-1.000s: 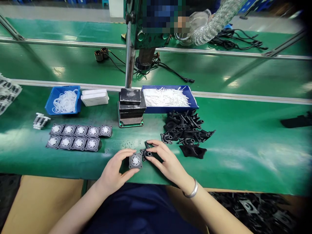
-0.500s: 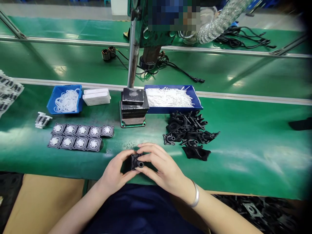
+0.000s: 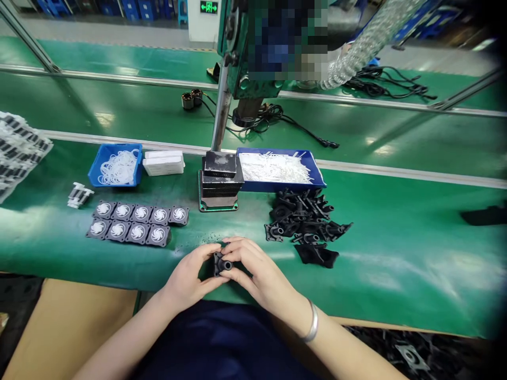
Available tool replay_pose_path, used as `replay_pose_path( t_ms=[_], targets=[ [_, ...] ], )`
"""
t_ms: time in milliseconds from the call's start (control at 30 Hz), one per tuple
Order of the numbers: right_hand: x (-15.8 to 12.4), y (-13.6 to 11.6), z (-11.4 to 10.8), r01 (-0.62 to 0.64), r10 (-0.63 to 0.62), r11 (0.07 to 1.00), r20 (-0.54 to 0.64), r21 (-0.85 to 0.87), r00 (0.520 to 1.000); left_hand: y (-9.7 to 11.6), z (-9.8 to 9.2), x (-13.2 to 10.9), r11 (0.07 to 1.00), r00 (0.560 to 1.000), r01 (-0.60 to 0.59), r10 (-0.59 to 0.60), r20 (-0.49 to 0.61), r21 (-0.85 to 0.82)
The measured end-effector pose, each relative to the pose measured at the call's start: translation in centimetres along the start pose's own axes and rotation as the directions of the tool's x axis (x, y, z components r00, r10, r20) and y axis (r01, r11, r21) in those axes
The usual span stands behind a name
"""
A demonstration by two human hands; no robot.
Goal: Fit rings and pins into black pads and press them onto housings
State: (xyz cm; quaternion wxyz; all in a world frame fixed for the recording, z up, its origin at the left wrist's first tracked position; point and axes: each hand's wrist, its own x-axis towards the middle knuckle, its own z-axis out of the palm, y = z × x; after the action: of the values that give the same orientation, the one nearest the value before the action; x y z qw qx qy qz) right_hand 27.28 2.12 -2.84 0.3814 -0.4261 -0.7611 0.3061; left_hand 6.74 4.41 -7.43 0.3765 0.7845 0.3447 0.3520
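Observation:
A small black plastic housing (image 3: 218,264) with a square flange and a short round spout is held just over the near side of the green bench. My left hand (image 3: 193,274) grips its flange from the left, thumb and fingers curled around. From the right, my right hand (image 3: 253,266) pinches it near the spout, and its fingers hide part of the piece. To the right lies a heap of similar black housings (image 3: 303,216). Two rows of square black pieces with white swirl-shaped impellers (image 3: 138,232) lie at the left.
Behind my hands stand a stacked metal block fixture (image 3: 220,184), a blue tray of white strips (image 3: 277,169), white boxes (image 3: 163,162) and a blue bin of white rings (image 3: 119,169). A metal post (image 3: 222,113) rises behind the fixture. Black parts (image 3: 412,356) lie below the bench's right edge.
The camera view has tilted up slightly, so the bench things sit a little lower in the picture. Both hands keep hold of the black housing in nearly the same pose.

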Motion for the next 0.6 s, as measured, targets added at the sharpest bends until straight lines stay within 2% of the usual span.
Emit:
replay_pose_path(
  t_ms=[233,367,433,500,533,600],
  targets=[
    [-0.3,0.2,0.6,0.008,-0.008,1.000,-0.025,0.007,1.000,-0.4,0.3,-0.3,1.000,1.000,-0.023,0.023,-0.007,-0.001],
    [0.4,-0.5,-0.6,0.032,-0.033,0.999,-0.017,-0.043,0.999,1.1,-0.7,0.8,0.997,0.997,-0.073,0.073,-0.037,-0.012],
    [1.6,-1.6,-2.7,0.082,-0.088,0.987,-0.040,-0.135,0.995,2.6,-2.4,2.8,0.986,0.983,-0.168,0.168,-0.067,0.013],
    [3.9,-3.2,-6.1,0.168,-0.212,0.947,-0.139,-0.275,0.967,4.1,-4.6,5.9,0.961,0.957,-0.268,0.274,-0.092,0.069],
    [5.6,-4.1,-8.2,0.210,-0.297,0.912,-0.216,-0.353,0.930,4.7,-5.7,7.8,0.950,0.946,-0.296,0.306,-0.106,0.095],
    [9.9,-5.9,-12.9,0.262,-0.477,0.835,-0.400,-0.483,0.783,5.2,-7.6,11.7,0.956,0.942,-0.276,0.290,-0.170,0.098]
  ],
)
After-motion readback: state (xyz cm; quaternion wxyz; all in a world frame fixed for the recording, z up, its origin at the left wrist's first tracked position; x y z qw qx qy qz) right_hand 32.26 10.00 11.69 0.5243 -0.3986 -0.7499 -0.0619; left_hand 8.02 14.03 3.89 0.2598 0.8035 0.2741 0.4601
